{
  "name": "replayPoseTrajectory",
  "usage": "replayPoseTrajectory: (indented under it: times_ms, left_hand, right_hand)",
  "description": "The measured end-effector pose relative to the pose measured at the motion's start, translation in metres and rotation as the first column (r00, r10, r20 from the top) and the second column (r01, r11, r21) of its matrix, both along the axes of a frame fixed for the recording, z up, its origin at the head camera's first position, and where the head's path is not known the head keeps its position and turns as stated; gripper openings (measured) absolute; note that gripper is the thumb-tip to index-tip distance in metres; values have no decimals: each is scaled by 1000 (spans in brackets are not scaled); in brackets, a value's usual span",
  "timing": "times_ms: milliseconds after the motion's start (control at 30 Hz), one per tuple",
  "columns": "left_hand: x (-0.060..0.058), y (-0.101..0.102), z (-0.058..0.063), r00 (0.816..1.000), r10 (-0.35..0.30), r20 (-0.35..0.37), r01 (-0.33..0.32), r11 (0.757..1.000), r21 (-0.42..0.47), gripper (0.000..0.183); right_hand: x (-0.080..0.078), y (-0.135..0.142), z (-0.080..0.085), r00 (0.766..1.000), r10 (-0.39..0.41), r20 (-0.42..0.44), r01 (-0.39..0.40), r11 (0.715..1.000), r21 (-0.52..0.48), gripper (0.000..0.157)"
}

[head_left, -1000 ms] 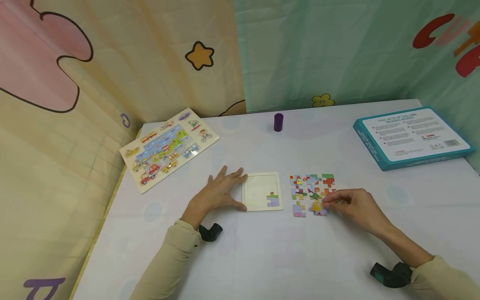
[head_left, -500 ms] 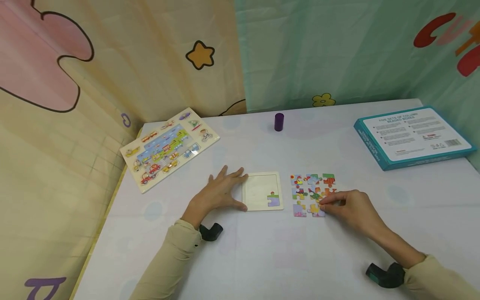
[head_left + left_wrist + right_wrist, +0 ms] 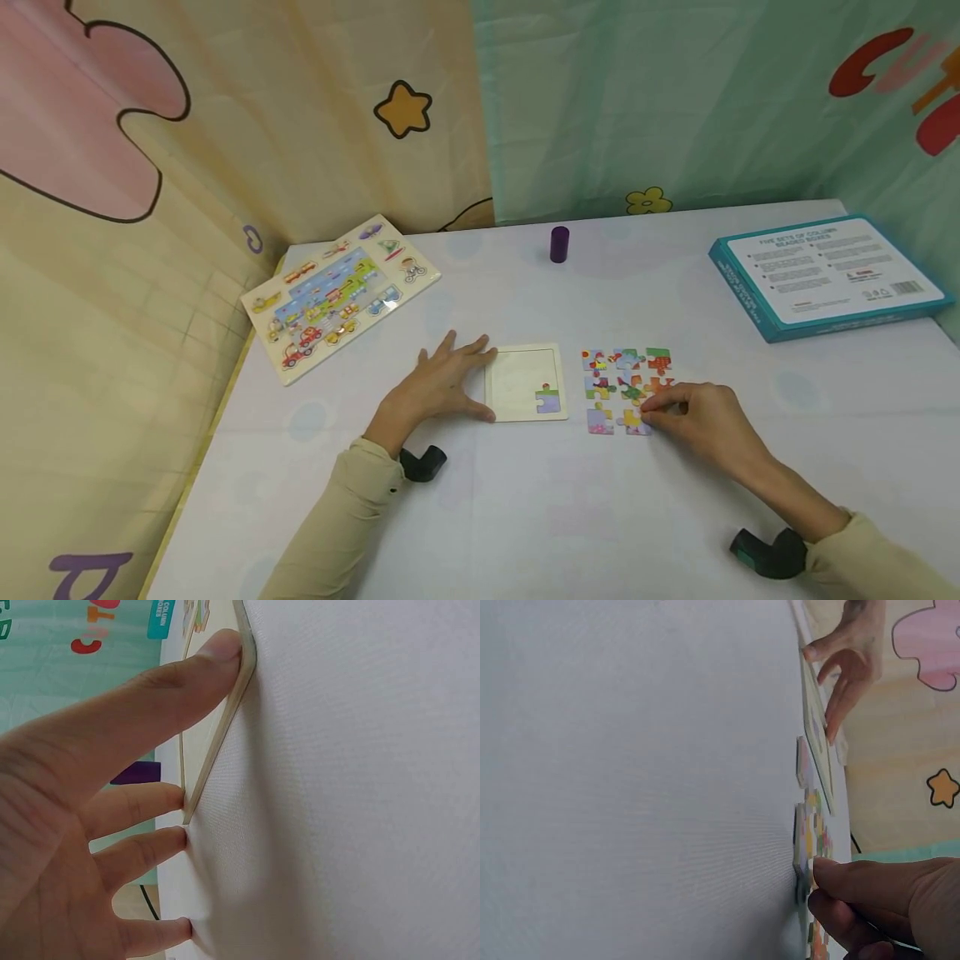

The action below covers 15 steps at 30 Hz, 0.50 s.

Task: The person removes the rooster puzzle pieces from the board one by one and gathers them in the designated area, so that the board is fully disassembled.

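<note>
My left hand (image 3: 438, 382) spreads over the left side of a shallow square wooden puzzle tray (image 3: 517, 375). Its thumb (image 3: 223, 646) rests on the near corner in the left wrist view, and a fingertip touches the far corner. A green and lilac puzzle piece (image 3: 548, 403) lies inside, at the lower right. To the right, several loose puzzle pieces (image 3: 600, 420) lie in rows. Thumb and forefinger of my right hand (image 3: 705, 417) pinch the right edge of the yellow and lilac puzzle piece (image 3: 632, 422) at the near right of these rows, low at the table.
A vehicle picture puzzle board (image 3: 341, 296) lies at the back left. A dark purple cylinder (image 3: 559, 245) stands upright near the back edge. At the back right lies a flat teal box (image 3: 828, 275). Printed curtains (image 3: 585, 108) hang behind the white table.
My right hand has shifted slightly left, and the yellow and lilac piece, earlier askew, now sits straighter in its row. My left hand has stayed on the tray.
</note>
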<state>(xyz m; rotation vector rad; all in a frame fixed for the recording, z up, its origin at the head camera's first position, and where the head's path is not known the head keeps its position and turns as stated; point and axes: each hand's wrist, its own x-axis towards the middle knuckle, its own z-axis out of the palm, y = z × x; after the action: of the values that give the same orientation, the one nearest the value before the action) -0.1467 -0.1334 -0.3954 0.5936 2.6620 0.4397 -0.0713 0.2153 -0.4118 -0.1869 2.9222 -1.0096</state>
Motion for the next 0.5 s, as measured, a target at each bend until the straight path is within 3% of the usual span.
replayPoseTrajectory:
  times_ms: [200,500]
  left_hand:
    - [1,0,2,1000,6,5,-6,1000,-8,100]
    - [0,0,1,1000,-1,7,1,1000,2,101]
  right_hand:
    - [-8,-16,9,995,35,-92,-37,999,-17,13]
    - [-26,-72,2,972,232,-50,-232,973,-12,25]
